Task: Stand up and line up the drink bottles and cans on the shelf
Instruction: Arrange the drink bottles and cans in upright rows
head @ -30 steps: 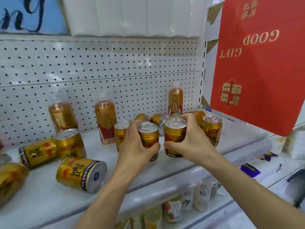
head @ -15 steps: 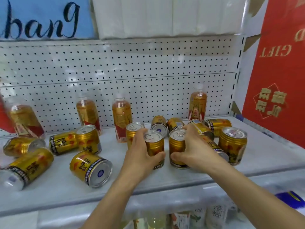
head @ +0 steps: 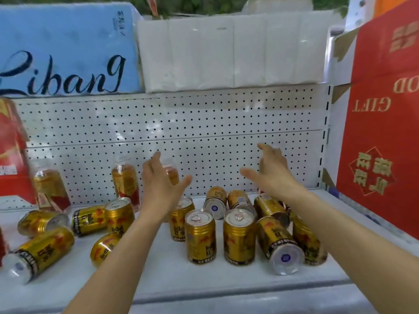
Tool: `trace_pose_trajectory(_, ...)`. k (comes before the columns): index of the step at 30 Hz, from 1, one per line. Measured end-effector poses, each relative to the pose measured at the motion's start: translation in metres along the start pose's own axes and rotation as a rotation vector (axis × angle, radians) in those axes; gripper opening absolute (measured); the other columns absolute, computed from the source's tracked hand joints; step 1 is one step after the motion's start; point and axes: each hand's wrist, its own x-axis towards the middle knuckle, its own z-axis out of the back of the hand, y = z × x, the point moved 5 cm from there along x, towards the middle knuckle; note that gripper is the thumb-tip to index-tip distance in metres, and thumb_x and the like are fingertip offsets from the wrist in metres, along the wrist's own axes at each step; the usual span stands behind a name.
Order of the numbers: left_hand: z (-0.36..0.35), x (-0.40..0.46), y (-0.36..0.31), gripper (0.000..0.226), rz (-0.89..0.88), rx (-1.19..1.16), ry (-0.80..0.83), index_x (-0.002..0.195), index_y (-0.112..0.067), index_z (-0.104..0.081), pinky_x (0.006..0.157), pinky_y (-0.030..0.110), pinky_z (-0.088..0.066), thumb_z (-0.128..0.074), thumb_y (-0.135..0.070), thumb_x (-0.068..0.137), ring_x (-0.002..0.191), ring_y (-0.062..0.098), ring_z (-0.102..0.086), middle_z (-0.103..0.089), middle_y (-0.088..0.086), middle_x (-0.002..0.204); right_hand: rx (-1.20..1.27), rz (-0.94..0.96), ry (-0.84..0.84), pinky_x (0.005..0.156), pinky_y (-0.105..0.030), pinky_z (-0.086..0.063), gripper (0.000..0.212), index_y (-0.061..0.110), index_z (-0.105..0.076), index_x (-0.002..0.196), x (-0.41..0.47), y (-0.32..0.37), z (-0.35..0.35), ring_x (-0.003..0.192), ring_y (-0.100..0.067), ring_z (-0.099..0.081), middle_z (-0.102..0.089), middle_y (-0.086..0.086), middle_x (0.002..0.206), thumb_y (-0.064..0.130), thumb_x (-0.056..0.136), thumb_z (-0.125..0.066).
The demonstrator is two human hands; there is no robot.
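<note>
We see the left hand and right hand raised, fingers spread, holding nothing. Two gold cans stand side by side near the shelf front (others lie toppled around them).

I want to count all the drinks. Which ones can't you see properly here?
Head view only:
- Bottle behind the left hand: mostly covered.
- Upright can behind the left wrist: partly covered.
- Cans behind the right forearm: number unclear.
- Lying can at the left edge: its surroundings are cut off.
- Labels: blurred.
</note>
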Motion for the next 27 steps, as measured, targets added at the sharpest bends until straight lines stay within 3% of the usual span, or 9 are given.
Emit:
trace_pose_trajectory(3, -0.012, 0.025, 0.023, 0.109, 0.142, 0.005, 0.04, 0.154, -0.015, -0.001, 0.115, 0.049, -0.022, -0.077, -0.04, 0.08, 0.145, 0.034, -0.015, -0.01, 0.013, 0.158, 0.066, -0.185, -0.043, 0.11, -0.045, -0.029, 0.095, 0.011, -0.01, 0.152, 0.035, -0.028, -0.003, 0.139, -0.033, -0.022, -0.021, -0.013, 0.151, 0.036, 0.084, -0.071)
trace_pose_trajectory(6, -0.025, 0.04, 0.045, 0.114, 0.272, -0.046, 0.113, 0.153, -0.021, -0.001, 0.108, 0.055, -0.037, -0.082, -0.036, 0.075, 0.137, 0.039, -0.032, -0.019, 0.015, 0.156, 0.149, -0.332, -0.054, 0.11, -0.049, -0.034, 0.111, 0.003, -0.001, 0.151, 0.061, -0.055, -0.012, 0.137, -0.037, -0.024, -0.019, -0.018, 0.149, 0.032, 0.076, -0.078)
trace_pose_trajectory(10, -0.033, 0.052, 0.058, 0.102, 0.253, -0.025, 0.131, 0.15, -0.022, -0.011, 0.099, 0.055, -0.046, -0.081, -0.029, 0.076, 0.125, 0.038, -0.047, -0.031, 0.014, 0.148, 0.219, -0.487, -0.088, 0.107, -0.049, -0.038, 0.117, 0.004, 0.002, 0.151, 0.079, -0.08, -0.021, 0.131, -0.036, -0.033, -0.021, -0.017, 0.145, 0.021, 0.071, -0.082)
trace_pose_trajectory(14, -0.034, 0.067, 0.067, 0.082, 0.198, -0.002, 0.143, 0.138, -0.015, -0.028, 0.09, 0.048, -0.053, -0.079, -0.034, 0.078, 0.106, 0.027, -0.057, -0.053, 0.01, 0.128, 0.187, -0.521, -0.136, 0.102, -0.046, -0.042, 0.099, 0.003, -0.018, 0.143, 0.088, -0.093, -0.029, 0.125, -0.035, -0.039, -0.034, -0.017, 0.137, 0.023, 0.07, -0.082)
trace_pose_trajectory(19, -0.038, 0.08, 0.067, 0.077, 0.131, 0.089, 0.214, 0.135, -0.015, -0.032, 0.089, 0.043, -0.053, -0.076, -0.044, 0.079, 0.094, 0.021, -0.057, -0.057, 0.002, 0.113, 0.1, -0.526, -0.184, 0.096, -0.043, -0.043, 0.076, 0.006, -0.036, 0.132, 0.094, -0.104, -0.034, 0.125, -0.034, -0.037, -0.049, -0.015, 0.125, 0.03, 0.074, -0.08)
trace_pose_trajectory(22, -0.04, 0.085, 0.067, 0.077, 0.126, 0.115, 0.223, 0.133, -0.016, -0.032, 0.091, 0.047, -0.053, -0.075, -0.049, 0.078, 0.098, 0.024, -0.06, -0.058, 0.002, 0.116, 0.096, -0.49, -0.177, 0.091, -0.042, -0.048, 0.072, 0.013, -0.045, 0.123, 0.095, -0.101, -0.035, 0.117, -0.033, -0.048, -0.055, -0.014, 0.121, 0.035, 0.066, -0.085)
trace_pose_trajectory(27, -0.041, 0.086, 0.062, 0.076, 0.106, 0.065, 0.229, 0.132, -0.016, -0.032, 0.09, 0.048, -0.053, -0.077, -0.044, 0.078, 0.102, 0.026, -0.061, -0.058, 0.006, 0.123, 0.02, -0.38, -0.175, 0.087, -0.044, -0.05, 0.066, 0.019, -0.045, 0.116, 0.085, -0.077, -0.03, 0.111, -0.031, -0.052, -0.056, -0.012, 0.117, 0.034, 0.065, -0.084)
